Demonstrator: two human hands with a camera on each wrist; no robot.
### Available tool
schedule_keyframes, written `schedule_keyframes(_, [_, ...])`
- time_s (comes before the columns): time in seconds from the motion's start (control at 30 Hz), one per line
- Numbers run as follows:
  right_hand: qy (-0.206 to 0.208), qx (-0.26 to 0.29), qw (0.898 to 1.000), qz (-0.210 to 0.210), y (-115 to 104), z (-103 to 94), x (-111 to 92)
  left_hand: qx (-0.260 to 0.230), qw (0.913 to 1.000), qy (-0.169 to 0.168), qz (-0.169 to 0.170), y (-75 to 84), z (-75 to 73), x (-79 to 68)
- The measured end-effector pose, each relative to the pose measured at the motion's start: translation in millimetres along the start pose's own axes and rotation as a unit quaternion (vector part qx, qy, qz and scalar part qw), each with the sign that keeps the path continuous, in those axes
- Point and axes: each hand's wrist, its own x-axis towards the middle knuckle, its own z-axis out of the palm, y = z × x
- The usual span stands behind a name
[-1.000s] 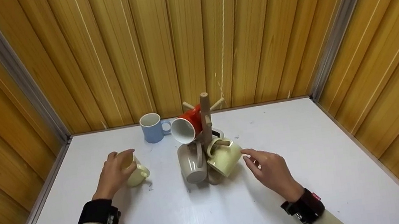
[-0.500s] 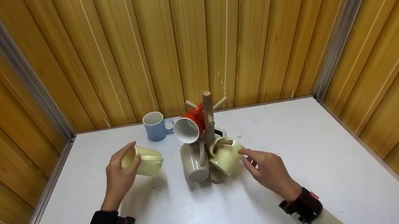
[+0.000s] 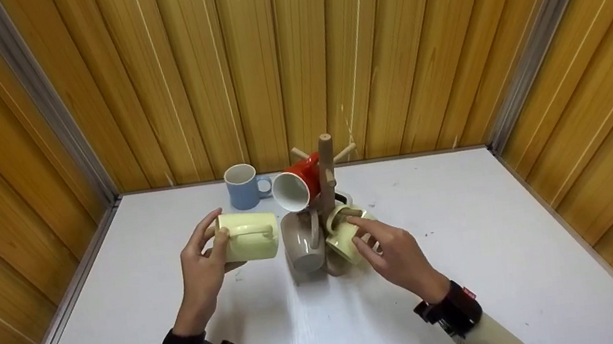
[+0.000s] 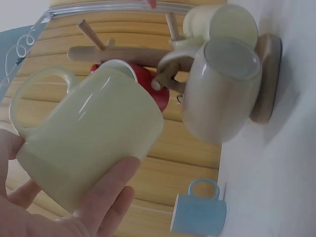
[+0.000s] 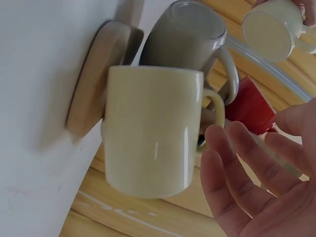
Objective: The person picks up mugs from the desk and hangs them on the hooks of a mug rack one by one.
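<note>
My left hand grips a pale yellow mug by its rim end, lifted off the table and lying sideways. In the left wrist view this mug's handle loop stands free, apart from the fingers. A second pale yellow mug hangs by its handle from a low peg of a wooden mug tree. Beside that mug is my right hand, its fingers loosely bent and holding nothing. The right wrist view has its fingertips close to the hung mug's handle; whether they touch is unclear.
A grey mug hangs low on the tree's left, below a red mug with a white inside. Behind the trunk another mug is mostly hidden. On the table's back left stands a blue mug. Wood-patterned walls enclose the table.
My left hand has lifted the yellow mug from the table, turned it sideways and carried it right toward the tree. My right hand has shifted from the hung mug's base toward its handle.
</note>
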Motion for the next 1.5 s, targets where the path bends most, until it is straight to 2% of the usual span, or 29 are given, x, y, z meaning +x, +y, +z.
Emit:
schedule_keyframes(0.33, [-0.030,0.077,0.996,-0.046,-22.8,9.2,18.0,-0.094,0.9951,-0.023,-0.019,3.6,35.6,-17.8])
schedule_keyframes(0.63, [-0.058,0.199,0.978,-0.010,-34.3,13.0,18.5,-0.137,0.9874,-0.064,-0.047,6.2,65.1,-29.2])
schedule_keyframes(0.8, [-0.048,0.218,0.975,0.000,-35.4,12.7,16.6,-0.155,0.9832,-0.078,-0.059,7.3,78.6,-31.9])
schedule_keyframes(1.07, [-0.004,0.208,0.978,-0.014,-31.8,5.6,10.8,-0.189,0.9744,-0.107,-0.059,8.8,97.6,-33.4])
schedule_keyframes(1.2, [0.023,0.211,0.977,-0.034,-35.5,-2.5,11.7,-0.191,0.9713,-0.130,-0.059,6.8,103.5,-31.8])
schedule_keyframes(1.33, [0.031,0.226,0.972,-0.047,-44.1,-16.2,14.6,-0.175,0.9692,-0.165,-0.051,3.0,105.5,-28.6])
schedule_keyframes(1.43, [0.026,0.232,0.971,-0.046,-47.6,-25.1,16.1,-0.137,0.9717,-0.190,-0.027,-2.5,104.5,-26.0])
schedule_keyframes(1.5, [0.023,0.231,0.972,-0.045,-47.5,-29.2,16.7,-0.105,0.9735,-0.203,0.003,-6.9,103.6,-24.6])
